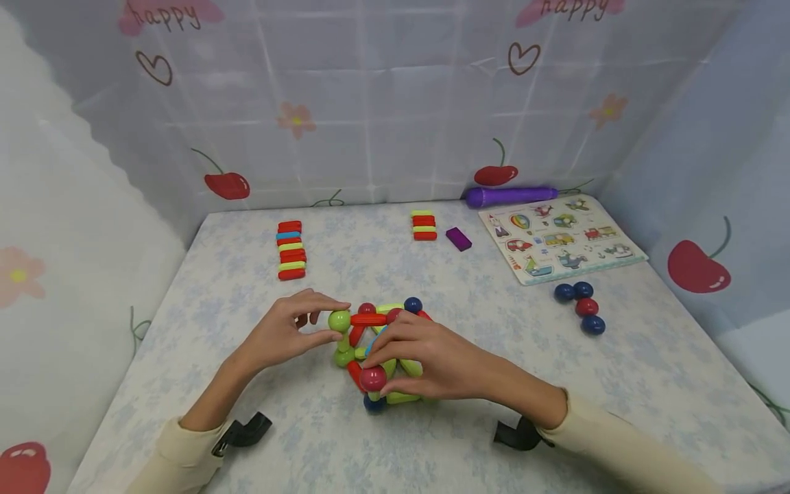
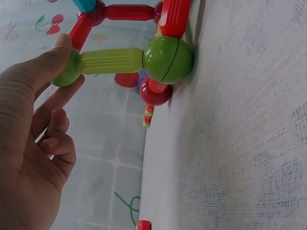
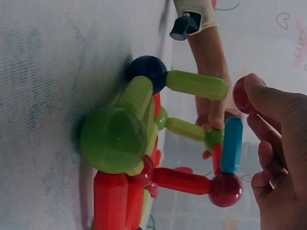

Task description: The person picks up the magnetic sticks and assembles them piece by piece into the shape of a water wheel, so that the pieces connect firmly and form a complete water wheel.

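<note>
A ball-and-rod frame of coloured toy pieces stands on the table between both hands. At its upper left corner, my left hand [image 1: 279, 333] pinches a green ball [image 1: 339, 320] on top of an upright green rod [image 2: 110, 61]. Between thumb and fingertip my right hand [image 1: 435, 353] holds a red ball [image 3: 242, 96]. In the right wrist view a small gap separates this ball from the tip of a green rod [image 3: 196, 85], which rises from a dark blue ball [image 3: 146, 73]. A blue rod [image 3: 232, 143] reaches out from another red ball [image 3: 225, 189] at the frame's upper level.
Short coloured rods [image 1: 291, 254] lie in a column at the back left, with a smaller group [image 1: 424, 226] farther right. Beside that sits a purple block [image 1: 459, 239]. A picture puzzle board [image 1: 515, 264], a purple stick [image 1: 512, 197] and several loose balls [image 1: 593, 324] occupy the right side.
</note>
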Action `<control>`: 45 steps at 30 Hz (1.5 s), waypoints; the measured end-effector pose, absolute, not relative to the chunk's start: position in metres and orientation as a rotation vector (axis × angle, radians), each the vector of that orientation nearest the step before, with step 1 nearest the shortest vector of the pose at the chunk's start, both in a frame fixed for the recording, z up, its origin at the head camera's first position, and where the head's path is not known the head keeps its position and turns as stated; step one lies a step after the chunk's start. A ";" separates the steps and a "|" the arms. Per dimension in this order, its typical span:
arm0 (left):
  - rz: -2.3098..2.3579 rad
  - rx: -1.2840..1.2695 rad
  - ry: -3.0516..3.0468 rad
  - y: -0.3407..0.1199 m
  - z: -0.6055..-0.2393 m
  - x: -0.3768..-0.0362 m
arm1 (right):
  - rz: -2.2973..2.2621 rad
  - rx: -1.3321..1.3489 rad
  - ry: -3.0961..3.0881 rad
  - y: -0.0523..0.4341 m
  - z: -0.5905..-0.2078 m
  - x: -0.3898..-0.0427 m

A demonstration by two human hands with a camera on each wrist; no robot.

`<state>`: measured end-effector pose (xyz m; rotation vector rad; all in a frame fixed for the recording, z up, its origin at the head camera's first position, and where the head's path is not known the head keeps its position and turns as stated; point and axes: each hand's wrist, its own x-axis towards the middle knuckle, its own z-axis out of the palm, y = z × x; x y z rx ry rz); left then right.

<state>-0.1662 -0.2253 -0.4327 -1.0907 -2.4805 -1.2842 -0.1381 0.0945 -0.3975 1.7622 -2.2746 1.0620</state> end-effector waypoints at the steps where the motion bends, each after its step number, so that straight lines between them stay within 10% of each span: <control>1: -1.284 -1.101 -2.474 -0.225 -0.432 -0.166 | 1.046 1.760 -2.265 0.094 -0.400 -0.139; 45: -1.091 -1.294 -2.199 -0.174 -0.417 -0.096 | 1.011 1.788 -2.173 0.103 -0.414 -0.198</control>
